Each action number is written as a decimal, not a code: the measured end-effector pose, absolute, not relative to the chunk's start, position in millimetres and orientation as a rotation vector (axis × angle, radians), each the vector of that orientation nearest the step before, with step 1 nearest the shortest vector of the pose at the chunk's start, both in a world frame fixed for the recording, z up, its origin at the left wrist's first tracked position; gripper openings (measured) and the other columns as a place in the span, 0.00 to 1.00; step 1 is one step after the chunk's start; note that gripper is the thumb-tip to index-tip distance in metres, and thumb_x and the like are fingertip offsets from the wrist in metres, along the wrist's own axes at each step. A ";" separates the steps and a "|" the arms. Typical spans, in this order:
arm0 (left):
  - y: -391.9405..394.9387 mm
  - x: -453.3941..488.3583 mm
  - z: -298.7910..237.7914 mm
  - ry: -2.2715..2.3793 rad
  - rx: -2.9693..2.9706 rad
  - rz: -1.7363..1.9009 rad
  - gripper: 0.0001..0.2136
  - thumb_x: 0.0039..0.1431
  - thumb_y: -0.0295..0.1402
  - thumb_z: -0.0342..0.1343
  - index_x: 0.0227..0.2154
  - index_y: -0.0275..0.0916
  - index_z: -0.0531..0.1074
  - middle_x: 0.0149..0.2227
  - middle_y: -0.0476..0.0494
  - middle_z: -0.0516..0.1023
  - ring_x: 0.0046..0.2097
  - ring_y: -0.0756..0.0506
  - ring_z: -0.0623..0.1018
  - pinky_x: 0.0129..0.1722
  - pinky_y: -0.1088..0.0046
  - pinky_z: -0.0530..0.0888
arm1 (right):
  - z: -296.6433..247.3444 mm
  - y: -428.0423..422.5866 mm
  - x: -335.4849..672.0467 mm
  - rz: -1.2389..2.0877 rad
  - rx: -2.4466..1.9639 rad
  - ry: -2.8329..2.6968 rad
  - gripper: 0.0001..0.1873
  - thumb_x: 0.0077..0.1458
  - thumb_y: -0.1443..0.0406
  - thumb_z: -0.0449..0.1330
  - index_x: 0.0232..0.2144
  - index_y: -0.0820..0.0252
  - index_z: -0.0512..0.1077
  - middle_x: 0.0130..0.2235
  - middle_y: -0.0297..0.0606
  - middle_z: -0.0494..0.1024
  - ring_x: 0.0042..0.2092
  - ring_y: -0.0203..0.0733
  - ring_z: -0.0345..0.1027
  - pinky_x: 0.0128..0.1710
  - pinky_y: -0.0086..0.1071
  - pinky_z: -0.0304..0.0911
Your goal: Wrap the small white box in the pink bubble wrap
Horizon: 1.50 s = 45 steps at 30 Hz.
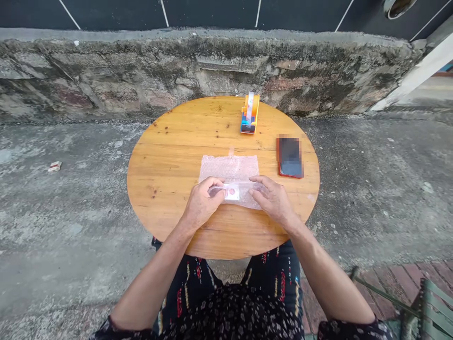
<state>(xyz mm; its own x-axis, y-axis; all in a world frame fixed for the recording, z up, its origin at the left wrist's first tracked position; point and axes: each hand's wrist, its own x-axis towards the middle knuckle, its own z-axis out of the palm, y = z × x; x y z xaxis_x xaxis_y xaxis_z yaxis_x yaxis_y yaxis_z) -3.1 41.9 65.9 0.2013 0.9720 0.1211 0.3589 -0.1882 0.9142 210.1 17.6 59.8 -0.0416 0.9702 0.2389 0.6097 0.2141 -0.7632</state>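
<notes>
A sheet of bubble wrap (pixel 230 167) lies in the middle of a round wooden table (pixel 166 156). Its near edge is folded over a small white item with a red spot (pixel 232 192). My left hand (pixel 202 203) pinches the left end of that fold, fingers curled. My right hand (pixel 272 198) presses on the right end, fingers bent over the wrap. Both hands rest on the table near its front.
An orange and blue tape dispenser (pixel 249 114) stands at the table's far edge. A phone in a red case (pixel 289 157) lies to the right of the wrap. A stone wall (pixel 212 71) rises behind the table. Rough concrete ground surrounds it. A green chair (pixel 430 307) is at lower right.
</notes>
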 end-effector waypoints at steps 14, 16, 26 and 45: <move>20.3 -13.4 60.4 1.282 1.620 0.876 0.06 0.56 0.34 0.54 0.33 0.39 0.73 0.31 0.50 0.75 0.33 0.49 0.73 0.33 0.76 0.68 | 59.2 1.2 215.1 0.666 -1.607 -1.693 0.19 0.55 0.61 0.58 0.48 0.60 0.71 0.44 0.42 0.79 0.34 0.40 0.71 0.34 0.35 0.68; 18.6 -13.6 60.3 1.288 1.589 0.885 0.06 0.56 0.34 0.53 0.31 0.38 0.73 0.30 0.50 0.75 0.32 0.49 0.73 0.32 0.76 0.68 | 59.7 -3.2 215.8 0.485 -1.631 -1.742 0.20 0.56 0.61 0.58 0.51 0.60 0.70 0.43 0.43 0.79 0.37 0.45 0.71 0.38 0.40 0.68; 17.8 -12.0 62.3 1.337 1.645 0.964 0.09 0.55 0.32 0.54 0.38 0.38 0.74 0.37 0.47 0.79 0.39 0.47 0.76 0.41 0.72 0.72 | 69.6 -42.8 175.5 -0.057 -1.153 -2.361 0.20 0.60 0.71 0.54 0.54 0.52 0.68 0.54 0.41 0.75 0.54 0.50 0.67 0.52 0.48 0.62; 17.0 -10.1 64.5 1.290 1.678 0.841 0.08 0.56 0.33 0.53 0.37 0.39 0.74 0.35 0.49 0.78 0.35 0.48 0.75 0.36 0.73 0.70 | 54.9 -22.4 179.8 0.076 -1.277 -2.289 0.18 0.60 0.69 0.55 0.52 0.57 0.69 0.56 0.47 0.70 0.54 0.53 0.65 0.49 0.49 0.64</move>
<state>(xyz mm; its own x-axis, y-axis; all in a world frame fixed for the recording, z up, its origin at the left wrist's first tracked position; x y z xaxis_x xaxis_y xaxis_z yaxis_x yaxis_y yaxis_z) -10.1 17.0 64.5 0.2460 0.9691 0.0180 0.4071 -0.1202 0.9054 179.8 -22.4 54.9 -0.4254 0.8084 0.4068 0.7798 0.5555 -0.2885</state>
